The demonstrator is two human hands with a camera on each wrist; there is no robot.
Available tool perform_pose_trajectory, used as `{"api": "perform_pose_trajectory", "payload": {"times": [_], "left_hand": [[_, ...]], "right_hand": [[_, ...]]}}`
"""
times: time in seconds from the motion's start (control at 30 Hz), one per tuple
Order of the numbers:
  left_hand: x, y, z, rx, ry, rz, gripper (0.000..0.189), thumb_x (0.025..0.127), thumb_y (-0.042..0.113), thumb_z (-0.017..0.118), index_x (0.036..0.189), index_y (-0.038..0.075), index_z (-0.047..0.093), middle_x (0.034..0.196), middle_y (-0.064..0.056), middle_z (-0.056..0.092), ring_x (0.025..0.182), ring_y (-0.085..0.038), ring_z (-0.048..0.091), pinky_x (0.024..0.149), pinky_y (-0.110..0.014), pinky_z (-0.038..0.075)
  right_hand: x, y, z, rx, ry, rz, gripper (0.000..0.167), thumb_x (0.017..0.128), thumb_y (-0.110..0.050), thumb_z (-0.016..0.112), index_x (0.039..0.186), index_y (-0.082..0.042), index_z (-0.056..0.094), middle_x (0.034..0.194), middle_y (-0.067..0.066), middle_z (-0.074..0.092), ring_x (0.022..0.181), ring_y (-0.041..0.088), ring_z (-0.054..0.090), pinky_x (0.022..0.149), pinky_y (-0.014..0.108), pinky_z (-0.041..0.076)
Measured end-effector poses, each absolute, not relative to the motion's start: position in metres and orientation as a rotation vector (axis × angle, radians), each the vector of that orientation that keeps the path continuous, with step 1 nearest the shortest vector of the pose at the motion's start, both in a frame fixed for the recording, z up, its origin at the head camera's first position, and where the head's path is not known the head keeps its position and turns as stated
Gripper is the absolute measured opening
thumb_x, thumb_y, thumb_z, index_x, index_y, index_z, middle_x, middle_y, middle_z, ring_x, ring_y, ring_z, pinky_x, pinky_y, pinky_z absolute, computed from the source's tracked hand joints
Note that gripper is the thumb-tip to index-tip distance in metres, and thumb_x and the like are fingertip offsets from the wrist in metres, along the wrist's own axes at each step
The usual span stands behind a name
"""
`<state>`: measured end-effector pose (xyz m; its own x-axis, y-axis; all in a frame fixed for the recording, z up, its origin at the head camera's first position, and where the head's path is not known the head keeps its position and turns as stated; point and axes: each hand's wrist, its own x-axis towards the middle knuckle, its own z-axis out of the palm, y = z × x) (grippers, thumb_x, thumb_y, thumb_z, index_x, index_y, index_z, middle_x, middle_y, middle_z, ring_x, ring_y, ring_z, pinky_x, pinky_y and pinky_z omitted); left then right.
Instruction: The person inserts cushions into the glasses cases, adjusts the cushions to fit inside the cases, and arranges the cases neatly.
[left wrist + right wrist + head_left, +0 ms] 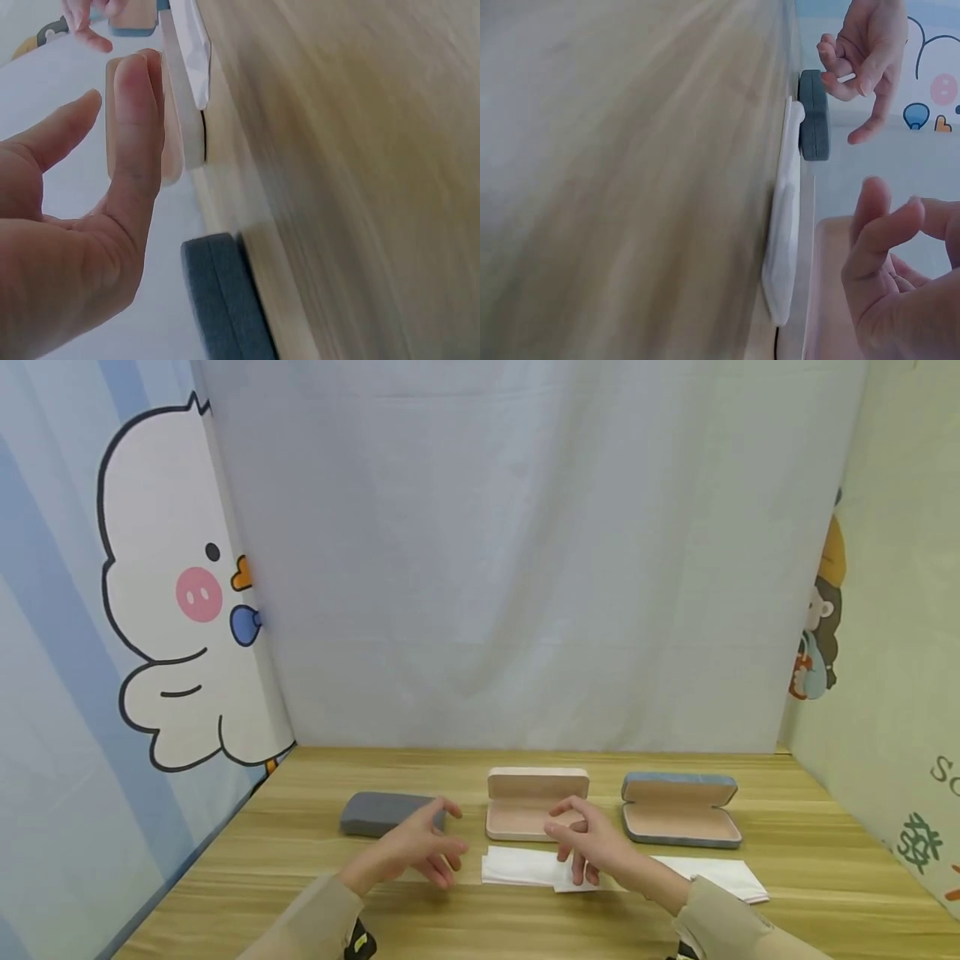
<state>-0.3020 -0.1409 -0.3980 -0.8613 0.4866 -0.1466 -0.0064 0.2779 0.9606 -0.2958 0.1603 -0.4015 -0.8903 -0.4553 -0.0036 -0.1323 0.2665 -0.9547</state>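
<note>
My left hand [416,847] hovers over the table in front of the closed grey glasses case [367,814], its fingers loosely bent around nothing. Just in front of the open white glasses case [536,783] with a pink lining is my right hand [596,847], above a folded white cloth [517,866]; it holds nothing. In the left wrist view the left thumb and fingers [133,142] are apart. The right wrist view shows a gap between the two hands, with the cloth [784,232] lying flat beside the white case.
An open blue-grey glasses case [681,839] stands at the right, its lining light brown. Another white cloth [723,877] lies in front of it, partly behind the right forearm. A pale curtain [525,568] hangs behind the wooden table [450,927], with printed cloths at both sides.
</note>
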Motion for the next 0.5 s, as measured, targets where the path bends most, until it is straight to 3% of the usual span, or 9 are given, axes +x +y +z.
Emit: {"api": "perform_pose_trajectory", "payload": {"times": [0.5], "left_hand": [[-0.296,-0.113,-0.414,0.287,2.047,1.649,0.055,0.088,0.009,0.067,0.130,-0.002,0.033,0.075,-0.019,0.069,0.054,-0.018,0.066,0.052,-0.030,0.060]], "right_hand": [[-0.288,0.201,-0.408,-0.459,2.408,-1.506,0.051,0.092,-0.019,0.065,0.128,0.005,0.038,0.066,0.007,0.060,0.038,0.006,0.053,0.035,0.014,0.038]]}}
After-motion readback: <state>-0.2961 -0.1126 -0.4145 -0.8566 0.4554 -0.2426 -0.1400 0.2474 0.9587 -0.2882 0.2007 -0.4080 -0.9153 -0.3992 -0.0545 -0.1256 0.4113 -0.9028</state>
